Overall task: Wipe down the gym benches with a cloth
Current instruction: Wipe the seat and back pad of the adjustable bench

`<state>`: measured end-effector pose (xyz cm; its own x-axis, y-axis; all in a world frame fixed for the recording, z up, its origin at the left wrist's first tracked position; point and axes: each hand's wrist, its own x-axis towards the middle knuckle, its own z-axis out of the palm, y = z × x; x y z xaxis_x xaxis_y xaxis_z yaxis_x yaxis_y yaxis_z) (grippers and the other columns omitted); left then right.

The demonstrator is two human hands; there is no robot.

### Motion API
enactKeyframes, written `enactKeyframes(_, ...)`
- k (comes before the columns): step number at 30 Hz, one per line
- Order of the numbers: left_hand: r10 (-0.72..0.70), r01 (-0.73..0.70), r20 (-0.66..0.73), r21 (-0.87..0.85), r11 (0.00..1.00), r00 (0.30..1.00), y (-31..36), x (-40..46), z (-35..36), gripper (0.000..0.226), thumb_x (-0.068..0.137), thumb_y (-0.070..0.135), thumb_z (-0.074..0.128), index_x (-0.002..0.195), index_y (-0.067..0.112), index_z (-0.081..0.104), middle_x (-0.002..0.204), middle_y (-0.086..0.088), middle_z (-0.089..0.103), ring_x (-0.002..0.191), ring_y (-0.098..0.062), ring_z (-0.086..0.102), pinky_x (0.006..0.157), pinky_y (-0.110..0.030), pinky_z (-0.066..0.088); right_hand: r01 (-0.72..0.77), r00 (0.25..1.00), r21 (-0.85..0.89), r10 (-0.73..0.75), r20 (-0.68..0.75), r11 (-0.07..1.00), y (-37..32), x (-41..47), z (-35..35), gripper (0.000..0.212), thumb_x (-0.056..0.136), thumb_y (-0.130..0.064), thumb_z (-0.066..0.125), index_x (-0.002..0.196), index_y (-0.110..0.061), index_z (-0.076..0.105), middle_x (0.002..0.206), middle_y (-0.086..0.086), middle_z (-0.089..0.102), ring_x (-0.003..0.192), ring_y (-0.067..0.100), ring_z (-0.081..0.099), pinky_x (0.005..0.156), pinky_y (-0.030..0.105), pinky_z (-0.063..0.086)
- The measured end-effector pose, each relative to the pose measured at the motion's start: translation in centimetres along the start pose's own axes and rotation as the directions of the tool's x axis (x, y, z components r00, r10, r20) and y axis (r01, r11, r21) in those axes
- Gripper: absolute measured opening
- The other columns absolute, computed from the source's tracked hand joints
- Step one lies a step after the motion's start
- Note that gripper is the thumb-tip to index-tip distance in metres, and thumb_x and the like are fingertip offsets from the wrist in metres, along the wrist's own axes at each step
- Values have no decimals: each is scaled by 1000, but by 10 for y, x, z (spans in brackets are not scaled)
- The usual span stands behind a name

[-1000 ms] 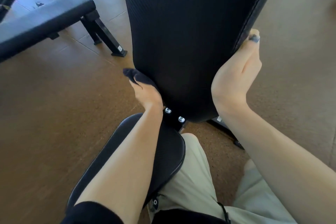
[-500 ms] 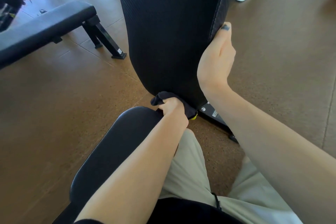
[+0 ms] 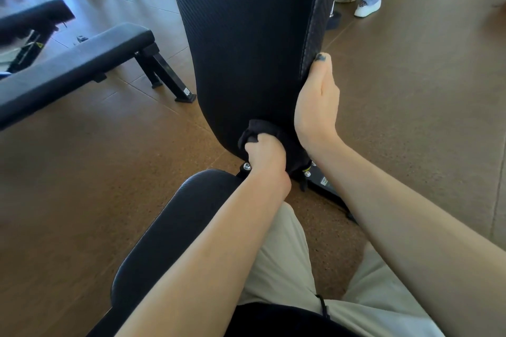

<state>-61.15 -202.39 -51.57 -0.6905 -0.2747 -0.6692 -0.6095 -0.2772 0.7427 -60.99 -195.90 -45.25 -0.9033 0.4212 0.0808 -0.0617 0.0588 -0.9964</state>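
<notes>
A black padded backrest (image 3: 246, 44) of an adjustable bench stands raised in front of me, with its black seat pad (image 3: 169, 230) below it. My left hand (image 3: 265, 156) grips a bunched dark cloth (image 3: 262, 128) and holds it against the bottom end of the backrest. My right hand (image 3: 317, 101) holds the backrest's right edge, thumb up along the seam and fingers hidden behind the pad.
A flat black bench (image 3: 68, 71) stands on the brown floor at the left, with another machine (image 3: 32, 19) behind it. A person's legs in jeans and a white shoe (image 3: 368, 8) are at the back right. My own legs in beige shorts (image 3: 284, 260) straddle the seat.
My left hand has carried the cloth from the backrest's left edge across to its bottom end. My right hand has stayed on the right edge. The view has tilted upward a little.
</notes>
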Motion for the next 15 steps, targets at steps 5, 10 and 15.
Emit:
enactKeyframes(5,596,-598,-104,18,801,796,13,-40,8,9,111,36,35,117,40,40,96,24,43,93,0,52,79,-16,40,-83,996,140,77,45,987,-6,6,-6,33,111,-40,28,104,-24,55,100,-14,60,86,-5,53,78,20,42)
enactKeyframes(10,980,-894,-168,416,167,105,59,-27,10,14,107,26,45,106,12,48,95,-4,57,83,-14,59,66,-23,49,-111,992,129,101,76,985,0,11,-4,35,106,-57,29,103,-41,60,114,-17,64,112,3,58,104,33,42)
enactKeyframes(15,969,-769,-107,592,241,222,12,35,-12,19,99,2,47,117,0,51,113,-18,54,92,-27,57,74,-42,57,-146,984,127,130,125,981,6,13,-5,50,108,-57,21,140,-35,52,117,-22,54,99,-7,51,108,30,35)
